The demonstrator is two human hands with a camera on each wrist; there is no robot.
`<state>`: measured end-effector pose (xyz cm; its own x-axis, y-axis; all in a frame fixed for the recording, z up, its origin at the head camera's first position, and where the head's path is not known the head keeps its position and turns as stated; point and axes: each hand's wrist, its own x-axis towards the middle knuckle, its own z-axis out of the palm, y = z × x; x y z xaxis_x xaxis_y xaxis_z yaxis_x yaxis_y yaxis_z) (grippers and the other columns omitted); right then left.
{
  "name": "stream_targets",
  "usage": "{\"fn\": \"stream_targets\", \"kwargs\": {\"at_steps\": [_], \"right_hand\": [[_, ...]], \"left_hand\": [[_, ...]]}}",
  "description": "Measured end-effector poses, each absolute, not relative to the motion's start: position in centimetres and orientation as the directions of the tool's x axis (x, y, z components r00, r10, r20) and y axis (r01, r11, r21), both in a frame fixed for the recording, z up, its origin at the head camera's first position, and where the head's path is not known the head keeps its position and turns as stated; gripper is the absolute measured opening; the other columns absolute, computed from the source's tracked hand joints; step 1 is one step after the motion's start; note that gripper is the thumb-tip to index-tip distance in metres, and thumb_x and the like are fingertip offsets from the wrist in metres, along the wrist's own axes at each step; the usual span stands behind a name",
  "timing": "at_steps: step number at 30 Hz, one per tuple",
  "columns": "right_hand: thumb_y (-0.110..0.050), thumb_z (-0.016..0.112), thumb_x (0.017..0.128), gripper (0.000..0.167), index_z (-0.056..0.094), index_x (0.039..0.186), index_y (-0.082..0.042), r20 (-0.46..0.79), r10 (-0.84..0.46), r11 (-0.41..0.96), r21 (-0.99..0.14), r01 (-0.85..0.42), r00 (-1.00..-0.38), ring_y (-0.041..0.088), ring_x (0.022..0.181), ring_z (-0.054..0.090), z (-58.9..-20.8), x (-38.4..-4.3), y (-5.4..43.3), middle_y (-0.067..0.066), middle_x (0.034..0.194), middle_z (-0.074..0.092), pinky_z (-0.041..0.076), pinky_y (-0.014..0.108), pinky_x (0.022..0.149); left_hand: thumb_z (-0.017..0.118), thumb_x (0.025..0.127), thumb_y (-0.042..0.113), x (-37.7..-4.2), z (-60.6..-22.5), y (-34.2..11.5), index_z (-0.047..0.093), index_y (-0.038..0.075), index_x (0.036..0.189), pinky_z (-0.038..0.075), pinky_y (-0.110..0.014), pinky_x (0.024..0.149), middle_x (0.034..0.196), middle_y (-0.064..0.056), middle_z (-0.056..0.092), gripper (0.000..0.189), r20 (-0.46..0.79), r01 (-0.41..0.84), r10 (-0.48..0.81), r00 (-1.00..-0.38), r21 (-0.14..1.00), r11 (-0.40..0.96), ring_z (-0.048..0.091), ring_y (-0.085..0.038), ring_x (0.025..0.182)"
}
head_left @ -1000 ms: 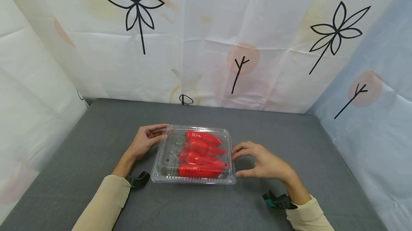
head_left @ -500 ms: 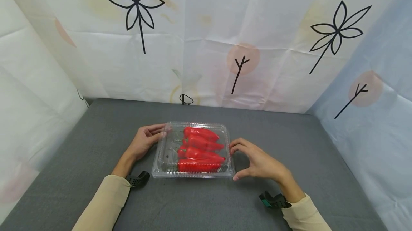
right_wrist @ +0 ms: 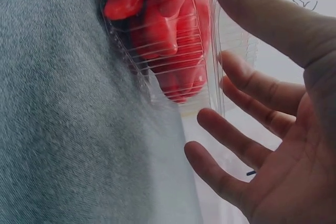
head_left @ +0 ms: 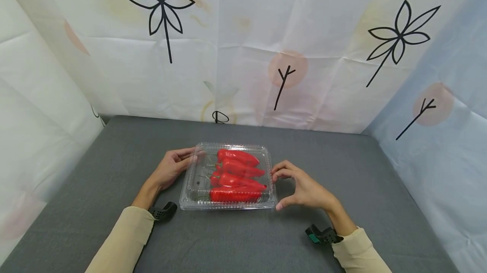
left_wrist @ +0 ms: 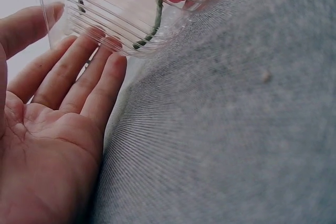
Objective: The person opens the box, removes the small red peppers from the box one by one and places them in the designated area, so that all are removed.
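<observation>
A clear plastic clamshell box (head_left: 203,180) lies on the grey cloth in the head view, its lid down over several red peppers (head_left: 237,176) with green stems. At its far left corner my left hand (head_left: 171,167) has its fingertips against the side. The left wrist view shows those fingers (left_wrist: 100,87) nearly straight at the ribbed wall, thumb up by the rim. My right hand (head_left: 304,186) is at the right side, fingertips by the edge and thumb near the front corner. Its fingers (right_wrist: 231,137) are spread and loosely bent in the right wrist view, two of them right at the rim.
Grey cloth (head_left: 228,239) covers the table. Behind it hangs a white curtain (head_left: 243,19) with flower drawings, with more fabric at both sides. Dark bands are on the left wrist (head_left: 163,211) and right wrist (head_left: 323,236).
The box has shifted slightly away from the person, most at its right side. The right hand has moved a little left and away with it; the left hand stays about where it was.
</observation>
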<state>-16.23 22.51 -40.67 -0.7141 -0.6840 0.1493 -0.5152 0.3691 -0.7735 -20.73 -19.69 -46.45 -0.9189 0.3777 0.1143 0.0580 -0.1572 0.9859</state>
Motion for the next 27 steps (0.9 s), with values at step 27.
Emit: {"fn": "stream_targets", "kwargs": {"at_steps": [27], "right_hand": [[-0.017, 0.091, 0.076, 0.053, 0.061, 0.119, -0.013, 0.242, -0.636, 0.345, -0.76, -0.551, -0.732, 0.026, 0.128, 0.05, -42.3, -16.7, 22.1, 0.007, 0.138, 0.053, 0.042, 0.053, 0.106]], "left_hand": [[0.061, 0.1, -0.002, -20.7, -46.3, -19.6, 0.039, -0.02, 0.143, 0.056, -0.029, 0.091, 0.128, -0.012, 0.069, 0.052, 0.153, 0.095, 0.303, -0.941, 0.976, -0.198, 0.07, -0.017, 0.11]]}}
